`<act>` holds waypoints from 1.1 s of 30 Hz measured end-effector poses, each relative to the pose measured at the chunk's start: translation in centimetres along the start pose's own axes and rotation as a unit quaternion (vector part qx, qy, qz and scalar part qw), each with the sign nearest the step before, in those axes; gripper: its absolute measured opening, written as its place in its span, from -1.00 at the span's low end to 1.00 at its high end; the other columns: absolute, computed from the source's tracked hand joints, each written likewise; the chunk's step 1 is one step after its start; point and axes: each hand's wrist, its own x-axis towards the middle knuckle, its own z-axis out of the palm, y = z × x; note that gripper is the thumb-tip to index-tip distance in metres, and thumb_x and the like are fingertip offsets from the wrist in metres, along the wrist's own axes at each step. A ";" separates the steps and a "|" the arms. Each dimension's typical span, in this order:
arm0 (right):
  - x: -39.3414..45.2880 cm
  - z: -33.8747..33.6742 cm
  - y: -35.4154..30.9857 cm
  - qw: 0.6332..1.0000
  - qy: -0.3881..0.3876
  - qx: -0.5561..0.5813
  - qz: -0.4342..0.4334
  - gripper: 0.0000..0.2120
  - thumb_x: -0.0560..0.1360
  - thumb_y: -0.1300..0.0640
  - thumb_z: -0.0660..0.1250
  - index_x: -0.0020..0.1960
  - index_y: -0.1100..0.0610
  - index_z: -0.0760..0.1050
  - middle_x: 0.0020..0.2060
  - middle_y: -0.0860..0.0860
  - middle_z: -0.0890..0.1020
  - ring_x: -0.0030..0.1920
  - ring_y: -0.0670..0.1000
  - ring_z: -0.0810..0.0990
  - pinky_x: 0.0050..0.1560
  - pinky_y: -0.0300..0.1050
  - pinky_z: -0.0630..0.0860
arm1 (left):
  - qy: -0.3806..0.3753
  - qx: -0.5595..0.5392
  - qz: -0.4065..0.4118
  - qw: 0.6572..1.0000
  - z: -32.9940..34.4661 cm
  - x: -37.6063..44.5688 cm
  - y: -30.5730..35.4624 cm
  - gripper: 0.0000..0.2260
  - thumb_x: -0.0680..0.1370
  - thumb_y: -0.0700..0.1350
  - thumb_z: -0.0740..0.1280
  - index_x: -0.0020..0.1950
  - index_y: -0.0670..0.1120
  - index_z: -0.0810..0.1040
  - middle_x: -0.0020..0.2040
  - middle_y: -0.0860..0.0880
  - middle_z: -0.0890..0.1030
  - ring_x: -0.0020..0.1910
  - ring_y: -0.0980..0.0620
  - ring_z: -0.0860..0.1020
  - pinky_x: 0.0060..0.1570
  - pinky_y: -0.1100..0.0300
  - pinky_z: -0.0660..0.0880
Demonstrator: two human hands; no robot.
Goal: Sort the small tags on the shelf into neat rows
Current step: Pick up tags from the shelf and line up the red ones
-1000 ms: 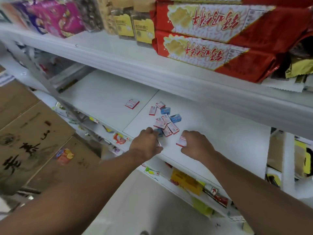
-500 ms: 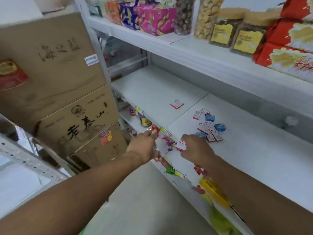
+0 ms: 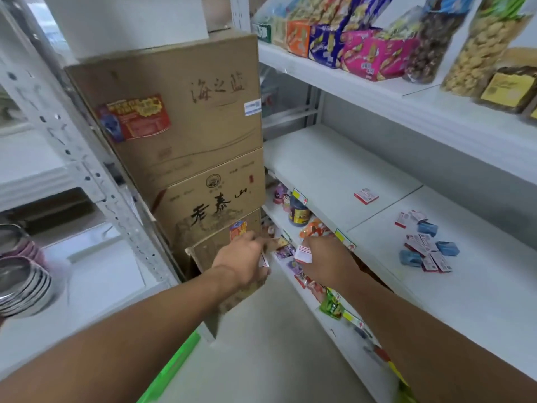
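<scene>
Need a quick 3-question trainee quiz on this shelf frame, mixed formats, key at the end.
1. True or false: the lone tag lies apart from the tag pile, on the shelf panel to its left.
2. What does the right hand hold? A) a blue tag B) a white tag with red border C) nothing
3. Fill in: the left hand is in front of the stacked cardboard ___.

Key: 1 true; 2 B; 3 boxes.
</scene>
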 end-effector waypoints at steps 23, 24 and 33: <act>5.3 0.1 -3.2 0.991 -0.037 0.012 -0.125 -0.60 0.40 0.03 0.54 0.19 -0.08 0.52 0.04 0.01 0.66 0.01 0.08 0.64 -0.08 -0.04 0.63 | 0.043 -0.022 -0.123 0.991 -2.6 -2.7 -1.3 -0.50 0.51 0.21 0.52 0.41 0.13 0.55 0.26 0.06 0.59 0.12 0.02 0.58 0.12 0.04 0.65; 5.7 0.0 -3.1 0.992 -0.035 0.006 -0.121 -0.61 0.41 0.02 0.54 0.18 -0.07 0.52 0.02 0.01 0.66 -0.01 0.08 0.64 -0.11 -0.06 0.62 | 0.043 -0.021 -0.117 0.992 -2.6 -2.2 -1.4 -0.49 0.51 0.22 0.52 0.42 0.14 0.55 0.27 0.06 0.59 0.13 0.02 0.58 0.13 0.02 0.65; 10.4 0.4 -3.6 0.999 -0.019 0.005 -0.051 -0.69 0.42 0.04 0.51 0.13 -0.01 0.54 -0.08 -0.01 0.64 -0.03 0.06 0.66 -0.21 -0.14 0.53 | 0.000 -0.003 -0.044 0.999 -2.6 5.4 -5.5 -0.49 0.54 0.17 0.50 0.47 0.11 0.54 0.45 0.00 0.50 0.37 -0.09 0.53 0.34 -0.07 0.55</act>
